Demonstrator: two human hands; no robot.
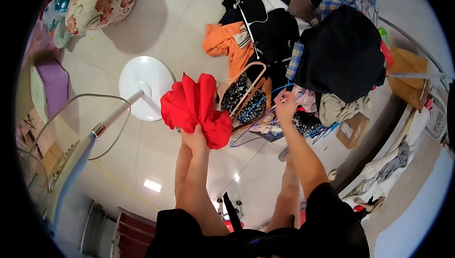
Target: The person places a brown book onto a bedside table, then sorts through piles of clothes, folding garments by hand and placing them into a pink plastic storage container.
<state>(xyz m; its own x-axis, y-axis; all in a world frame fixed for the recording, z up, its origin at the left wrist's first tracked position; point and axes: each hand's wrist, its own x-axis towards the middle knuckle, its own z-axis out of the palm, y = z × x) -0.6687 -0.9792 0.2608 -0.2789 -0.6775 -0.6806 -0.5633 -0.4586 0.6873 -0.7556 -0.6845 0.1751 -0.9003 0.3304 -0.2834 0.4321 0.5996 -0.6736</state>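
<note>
A bunched red cloth (196, 108) hangs from my left hand (194, 138), whose fingers are wrapped round its lower edge. My right hand (286, 105) is further right, over the heap of clothes, with its fingers curled together at the hangers. A purple hanger (251, 137) and blue hangers lie beside and below that hand; whether it grips one is too small to tell. Between the hands a beige hanger (258, 66) rests on black patterned cloth (237, 99). Just above are an orange garment (227, 44) and a large black garment (343, 51).
A white round stand base (142, 87) with a slanting pole is at the left. Beyond it are a floral cushion (102, 2) and a purple box (53, 85). At the right are a small cardboard box (352, 130) and a metal rail (414, 75).
</note>
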